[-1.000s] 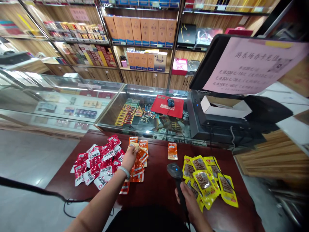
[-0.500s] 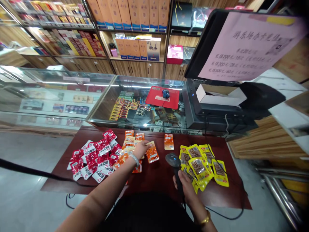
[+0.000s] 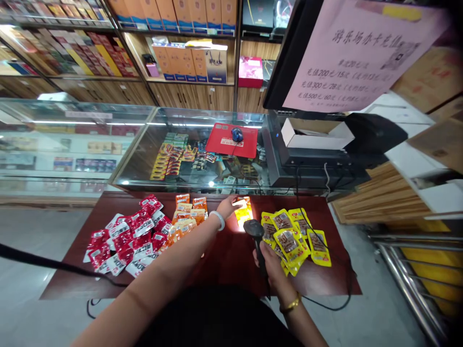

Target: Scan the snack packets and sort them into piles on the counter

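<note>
My left hand (image 3: 227,207), with a pale bracelet at the wrist, pinches the edge of an orange snack packet (image 3: 243,217) low over the brown table. Bright light from the scanner falls on this packet. Part of another orange packet (image 3: 247,199) shows just behind it. My right hand (image 3: 271,262) is wrapped round the handle of a black barcode scanner (image 3: 254,229), whose head points at the lit packet. Left of my left hand lies a pile of orange packets (image 3: 186,219), partly hidden by my forearm. Yellow snack packets (image 3: 289,238) lie beside my right hand.
Red and white packets (image 3: 126,236) are heaped on the table's left side. Behind the table (image 3: 231,260) stands a glass display counter (image 3: 173,168) with a red mouse pad (image 3: 220,144). A monitor (image 3: 289,58) overhangs at right. Black cables cross both sides.
My left hand has carried the orange packet rightwards, over the one lying apart. The scanner's light has come on and falls on it. The whole view has shifted slightly.
</note>
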The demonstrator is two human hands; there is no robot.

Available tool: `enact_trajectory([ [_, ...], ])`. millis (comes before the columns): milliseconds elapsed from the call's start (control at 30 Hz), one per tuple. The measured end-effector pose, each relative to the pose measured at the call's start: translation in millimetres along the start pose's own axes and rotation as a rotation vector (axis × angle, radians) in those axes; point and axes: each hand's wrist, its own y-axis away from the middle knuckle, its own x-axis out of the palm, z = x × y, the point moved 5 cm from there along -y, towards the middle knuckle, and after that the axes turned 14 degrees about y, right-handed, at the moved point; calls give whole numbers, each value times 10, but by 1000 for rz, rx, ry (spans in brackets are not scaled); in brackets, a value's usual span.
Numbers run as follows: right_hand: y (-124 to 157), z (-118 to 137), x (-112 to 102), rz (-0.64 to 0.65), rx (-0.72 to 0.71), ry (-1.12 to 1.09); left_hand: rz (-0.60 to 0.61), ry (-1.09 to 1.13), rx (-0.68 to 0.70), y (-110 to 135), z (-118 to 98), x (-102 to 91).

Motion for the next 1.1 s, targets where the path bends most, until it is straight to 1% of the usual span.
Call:
enact_trajectory([
  [100,5,34,3,-11,-5,29,-141,-34,0,147,47,-245],
  [167,35,50,-1,6,-20,45,-181,-57,9,331,90,-431],
  [267,80,18,-22,24,-20,45,-224,-141,4,676,175,-742],
  [333,88,-31,-32,25,-3,49,-308,-259,-31,901,233,-977],
  [400,72,-56,-18,26,-3,77,-388,-448,-71,1075,264,-1185],
  [467,36,-23,16,23,-35,111,-415,-628,-119,1179,276,-1325],
  [533,-7,59,52,12,-72,120,-413,-721,-155,1230,271,-1391],
  [600,-44,153,66,0,-81,91,-413,-752,-130,1244,225,-1374],
  [633,-58,190,57,-9,-71,61,-404,-756,-98,1234,191,-1329],
  [700,-71,242,13,-27,-60,7,-346,-743,-30,1167,127,-1169],
  [767,-76,254,-44,-46,-46,-9,-259,-696,-1,1024,95,-943],
  [833,-91,252,-66,-50,-42,13,-193,-627,-15,816,96,-701],
  [900,-135,271,-28,-37,-63,66,-156,-534,-56,582,123,-476],
  [967,-212,311,70,12,-94,135,-115,-451,-79,379,156,-280],
  [1033,-308,347,158,29,-112,171,-80,-411,-80,254,183,-150],
  [1100,-392,359,204,31,-108,167,-80,-402,-67,225,193,-127],
])
